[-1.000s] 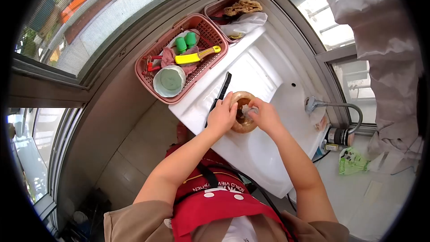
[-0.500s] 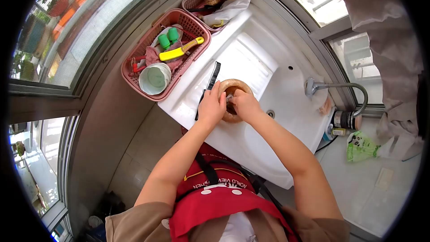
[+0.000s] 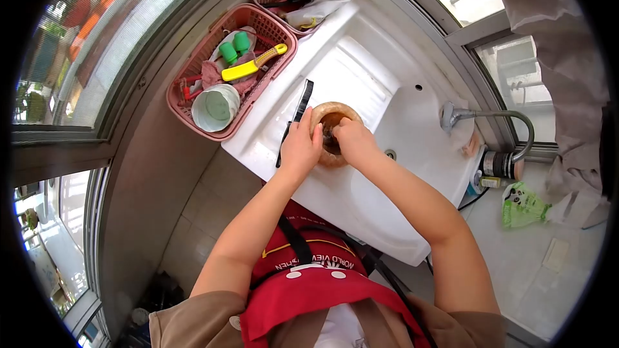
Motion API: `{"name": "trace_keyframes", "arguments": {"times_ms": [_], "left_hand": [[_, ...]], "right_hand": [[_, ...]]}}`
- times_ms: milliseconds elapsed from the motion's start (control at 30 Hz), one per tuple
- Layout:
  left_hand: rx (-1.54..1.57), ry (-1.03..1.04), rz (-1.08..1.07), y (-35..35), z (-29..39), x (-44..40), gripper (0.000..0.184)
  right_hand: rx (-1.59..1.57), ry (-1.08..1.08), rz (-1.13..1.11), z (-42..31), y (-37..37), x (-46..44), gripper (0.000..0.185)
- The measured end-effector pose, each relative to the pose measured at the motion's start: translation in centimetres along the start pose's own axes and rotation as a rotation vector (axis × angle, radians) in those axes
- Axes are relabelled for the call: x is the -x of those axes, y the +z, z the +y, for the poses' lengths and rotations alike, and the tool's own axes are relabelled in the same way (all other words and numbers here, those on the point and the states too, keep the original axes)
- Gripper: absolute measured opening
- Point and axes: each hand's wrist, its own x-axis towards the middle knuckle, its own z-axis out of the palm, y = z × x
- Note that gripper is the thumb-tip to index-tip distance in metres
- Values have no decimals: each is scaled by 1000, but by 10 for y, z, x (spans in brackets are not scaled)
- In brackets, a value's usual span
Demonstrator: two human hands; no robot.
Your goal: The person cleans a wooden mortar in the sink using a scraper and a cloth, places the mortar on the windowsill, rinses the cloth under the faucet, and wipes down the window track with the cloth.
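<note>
Item, one round tan bowl [image 3: 339,110], thick-rimmed, brown within, its mouth turned up toward the head camera; set over the white washbasin [image 3: 367,219], between two bare hands. Left hand [image 3: 302,148]: closed on the bowl's left rim, thumb over the lip at the inner side, fingers along the outside. Right hand [image 3: 356,144]: fingers bent down into the mouth from the right; whether they pinch anything inside cannot be told, the fingertips being hidden. Handling, as judged: the left grip best kept firm and low on the wall, so the bowl neither spins nor tips while fingers work inside; right fingers best moved in small, even strokes along the inner wall, pressure light, knuckles clear of the lip; bowl best turned by the left hand rather than the right wrist twisted. Position: bowl directly against the left hand's thumb side, and under and just left of the right hand. Adjacent: one long black strip [image 3: 305,99], beside the left hand, on its outer side. Further off, beyond the strip: one pink basket [image 3: 182,118] with a yellow-handled tool [image 3: 240,71].
</note>
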Motion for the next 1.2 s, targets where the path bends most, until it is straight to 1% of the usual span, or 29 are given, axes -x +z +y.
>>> {"name": "trace_keyframes", "arguments": {"times_ms": [33, 67, 133, 167, 233, 267, 333, 367, 400, 467, 533, 600, 633, 667, 733, 767, 833, 867, 933, 967, 1033, 1067, 1133, 1167, 1200], "left_hand": [[-1, 7, -6, 1, 1, -2, 46], [16, -3, -17, 0, 1, -4, 46], [28, -29, -30, -1, 1, -2, 45], [19, -46, -36, -4, 4, -3, 45], [10, -51, -51, -4, 7, -2, 45], [-5, -60, -43, -3, 8, -1, 45], [-23, -64, -37, -2, 8, -1, 44], [-19, -55, -47, -2, 8, -3, 44], [-15, -50, -56, -3, 7, -5, 44], [-22, -54, -43, -3, 7, -3, 44], [-34, -60, -33, -3, 6, 1, 44], [-94, -33, -31, 0, 6, 3, 46], [-100, -37, -37, 0, 7, 3, 46], [-102, -32, -37, 1, 6, 1, 46], [-51, -32, -32, 0, 2, -2, 46], [-58, -28, -34, -2, 1, -4, 46], [-10, -84, -33, -5, 0, -3, 48], [-12, -74, -43, -7, 3, -3, 48], [70, -130, -83, -11, 8, -2, 47], [97, -135, -96, -10, 8, -2, 47], [92, -76, -93, -4, 1, -1, 49], [95, -29, -75, -4, 0, -2, 50], [130, -22, -91, -4, -2, -5, 49], [159, -36, -72, -3, -4, -7, 49], [189, -53, -51, -1, -4, -7, 48]], "right_hand": [[11, 60, 130, -2, 6, -4, 7], [10, 63, 132, -3, 11, -10, 7], [-173, 48, 281, -6, 24, -15, 7], [-182, 48, 275, -8, 21, -12, 7], [-298, -120, -6, -6, 9, -2, 6], [-297, -116, -3, -5, 5, -3, 6], [-153, 121, 13, -1, -1, -8, 6], [-79, 140, 42, -2, 2, -14, 7], [-80, 139, 46, -4, 7, -16, 7], [-325, -43, 182, -10, 15, -15, 8], [-371, -69, 150, -6, 13, -8, 8], [-288, -54, 19, 0, 6, -5, 7], [-222, 91, 59, 0, 5, -8, 6], [-223, 93, 64, -1, 9, -11, 6], [-229, 100, 357, -4, 22, -13, 14], [-234, 103, 362, -8, 20, -11, 14], [-592, 126, 377, -20, 10, 0, 22], [-593, 138, 385, -17, 19, -1, 22], [-368, 222, 636, -10, 44, -2, 21], [-370, 238, 646, -15, 37, -5, 21], [-834, 441, 270, -27, 15, -16, 18], [-845, 446, 280, -25, 15, -18, 18], [-790, 297, 118, -23, 16, -20, 16], [-920, 216, 103, -17, 18, -18, 19], [-923, 221, 106, -10, 18, -16, 19]]}}
